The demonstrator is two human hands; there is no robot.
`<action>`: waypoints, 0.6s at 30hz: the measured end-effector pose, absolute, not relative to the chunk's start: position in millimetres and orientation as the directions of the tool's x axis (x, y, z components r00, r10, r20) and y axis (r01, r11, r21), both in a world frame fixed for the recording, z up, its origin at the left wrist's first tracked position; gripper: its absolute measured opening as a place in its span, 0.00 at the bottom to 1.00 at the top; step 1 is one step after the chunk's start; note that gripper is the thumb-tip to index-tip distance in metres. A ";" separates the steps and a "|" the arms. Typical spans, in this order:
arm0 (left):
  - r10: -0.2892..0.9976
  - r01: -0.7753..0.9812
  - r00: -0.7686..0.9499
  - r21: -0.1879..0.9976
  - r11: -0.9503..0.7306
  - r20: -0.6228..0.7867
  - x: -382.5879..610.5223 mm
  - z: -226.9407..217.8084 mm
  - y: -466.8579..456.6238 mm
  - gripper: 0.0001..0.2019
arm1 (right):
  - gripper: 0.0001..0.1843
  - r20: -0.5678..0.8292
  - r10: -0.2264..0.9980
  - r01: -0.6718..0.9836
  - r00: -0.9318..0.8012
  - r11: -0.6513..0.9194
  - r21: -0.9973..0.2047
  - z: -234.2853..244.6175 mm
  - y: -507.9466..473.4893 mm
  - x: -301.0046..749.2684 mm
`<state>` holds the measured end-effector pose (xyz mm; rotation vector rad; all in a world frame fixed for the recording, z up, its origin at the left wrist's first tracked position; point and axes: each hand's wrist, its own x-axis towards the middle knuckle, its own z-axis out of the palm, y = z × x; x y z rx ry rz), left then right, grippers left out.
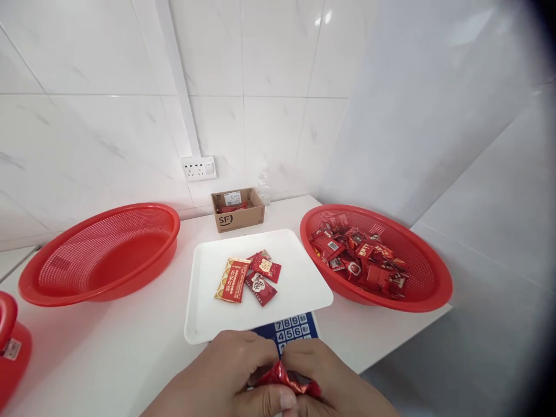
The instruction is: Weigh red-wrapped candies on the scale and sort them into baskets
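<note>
Close to me, at the bottom of the view, my left hand (234,370) and my right hand (324,370) are both closed on one red packet (282,376). Its shiny wrapper is crumpled between the fingers, and the thumbs nearly meet in front of it. Just beyond the hands is a white tray (208,318) resting on a scale whose blue keypad (295,329) shows under its near edge. On the tray lie a gold-and-red packet (233,281), a dark red packet (260,288) and a bright red packet (266,266), partly overlapping.
To the right, a red basket (428,289) holds many red packets. Another red basket (130,249) stands at left, with part of a red container (15,359) nearer me. A cardboard box (241,220) sits behind the tray, below a wall socket (198,168).
</note>
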<state>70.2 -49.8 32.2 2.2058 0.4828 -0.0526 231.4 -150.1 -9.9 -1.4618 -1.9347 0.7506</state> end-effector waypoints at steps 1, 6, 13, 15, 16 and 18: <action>0.297 0.330 0.936 0.759 -0.561 -0.187 71.4 28.6 -50.0 0.17 | 0.34 0.143 0.968 0.628 -0.206 0.243 -0.739 -11.3 -151.5 232.5; 0.190 0.128 0.982 0.759 -0.638 -0.005 74.0 -13.1 -54.8 0.27 | 0.34 0.200 0.940 0.606 -0.275 0.331 -0.723 -24.9 -155.6 237.7; 0.330 0.165 0.940 0.738 -0.655 0.083 71.6 -63.8 -69.4 0.30 | 0.37 0.329 0.865 0.527 -0.378 0.493 -0.692 -56.9 -143.1 238.2; 0.352 0.168 0.930 0.729 -0.664 0.107 72.4 -69.2 -71.3 0.32 | 0.36 0.349 0.860 0.512 -0.371 0.503 -0.696 -68.1 -139.8 236.6; 0.361 0.176 0.926 0.719 -0.672 0.110 73.2 -70.9 -71.8 0.32 | 0.36 0.349 0.865 0.510 -0.361 0.496 -0.703 -73.7 -138.7 236.1; 0.373 0.194 0.920 0.692 -0.695 0.117 75.7 -72.5 -72.1 0.33 | 0.36 0.348 0.874 0.504 -0.338 0.480 -0.718 -83.4 -137.7 236.2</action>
